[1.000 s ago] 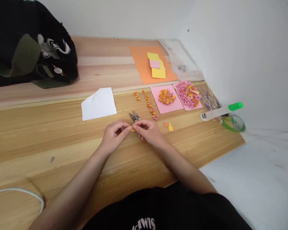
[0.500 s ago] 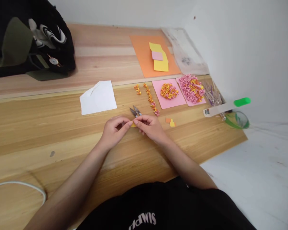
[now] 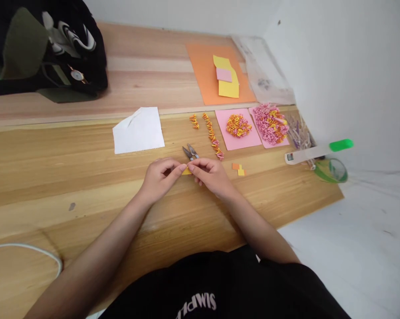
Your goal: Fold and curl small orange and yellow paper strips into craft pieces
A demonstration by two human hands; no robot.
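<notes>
While my fingertips nearly meet, a yellow slip [image 3: 186, 171] shows between them

As my left hand [image 3: 160, 179] and right hand [image 3: 210, 175] sit side by side over the table [image 3: 103, 186], each presses its thumb against its forefinger. I cannot tell whether they pinch the slip or something smaller, since my fingers hide most of what is there. The snips [image 3: 192, 155] lie just beyond my fingertips, blades parted, partly hidden by my right hand. Past my right fingers runs a long row [image 3: 211, 131] of orange, yellow and pink buds, with a short row [image 3: 195, 122] to its left. Just right of those fingers lie paper bits [image 3: 241, 171]. Farther off that way, a small heap [image 3: 238, 126] rests on a pink sheet [image 3: 231, 142], with a big heap [image 3: 269, 124] beside it. Beyond my left fingers, to their left, lies a white sheet [image 3: 138, 131]
</notes>
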